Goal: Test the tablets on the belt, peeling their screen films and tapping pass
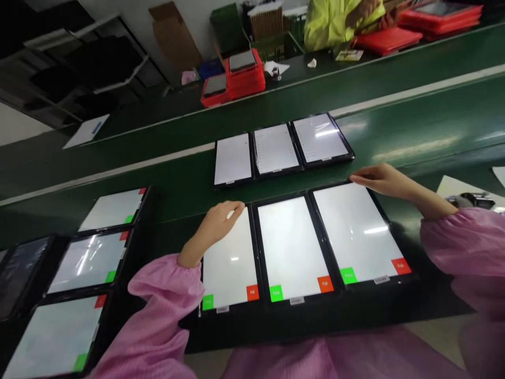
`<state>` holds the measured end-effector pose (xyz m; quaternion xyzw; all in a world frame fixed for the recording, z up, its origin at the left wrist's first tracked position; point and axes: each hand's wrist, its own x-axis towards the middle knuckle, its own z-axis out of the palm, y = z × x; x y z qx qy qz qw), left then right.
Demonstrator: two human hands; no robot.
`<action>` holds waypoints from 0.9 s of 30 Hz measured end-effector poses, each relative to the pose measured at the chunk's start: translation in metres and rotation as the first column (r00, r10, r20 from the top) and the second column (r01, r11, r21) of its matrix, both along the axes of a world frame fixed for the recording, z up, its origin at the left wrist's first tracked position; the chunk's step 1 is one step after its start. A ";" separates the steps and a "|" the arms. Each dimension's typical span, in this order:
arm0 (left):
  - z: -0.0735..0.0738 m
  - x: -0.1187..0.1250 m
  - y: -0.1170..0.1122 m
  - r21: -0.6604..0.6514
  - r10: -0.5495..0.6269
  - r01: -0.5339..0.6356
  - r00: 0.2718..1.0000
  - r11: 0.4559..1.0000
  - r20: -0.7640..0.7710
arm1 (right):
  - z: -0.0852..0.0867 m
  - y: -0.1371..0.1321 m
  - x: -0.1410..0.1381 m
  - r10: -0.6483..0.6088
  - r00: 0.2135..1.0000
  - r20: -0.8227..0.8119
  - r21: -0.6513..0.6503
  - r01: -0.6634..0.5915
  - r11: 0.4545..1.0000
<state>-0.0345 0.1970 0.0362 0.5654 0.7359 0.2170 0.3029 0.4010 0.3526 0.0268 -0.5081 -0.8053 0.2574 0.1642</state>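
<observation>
Left hand [219, 223]: grip loose, fingers half-curled, resting on top-left corner of left white-lit black-framed tablet [231, 263], holding nothing. Right hand [381, 179]: grip flat, fingers extended, touching top-right corner of right white-lit tablet [359, 234]. Middle white-lit tablet [292, 250] untouched between them. All three side by side at near edge of dark green surface [414, 137].

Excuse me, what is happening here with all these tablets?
A person in pink sleeves leans over three lit tablets lying side by side on a green belt. The left hand rests on the left tablet; the right hand touches the far corner of the right tablet. The middle tablet is untouched.
</observation>
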 end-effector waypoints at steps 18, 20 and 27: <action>0.014 0.156 -0.093 0.130 -0.717 0.734 0.679 0.667 -0.156 | -0.010 -0.216 -0.002 0.491 0.835 0.248 0.664 -0.515 0.542; 0.010 0.166 -0.089 0.153 -0.742 0.769 0.639 0.620 -0.205 | -0.008 -0.211 -0.003 0.489 0.823 0.288 0.685 -0.534 0.496; 0.003 0.206 0.007 0.195 -0.714 0.836 0.542 0.514 -0.442 | 0.018 -0.177 0.012 0.312 0.928 0.203 0.816 -0.336 0.471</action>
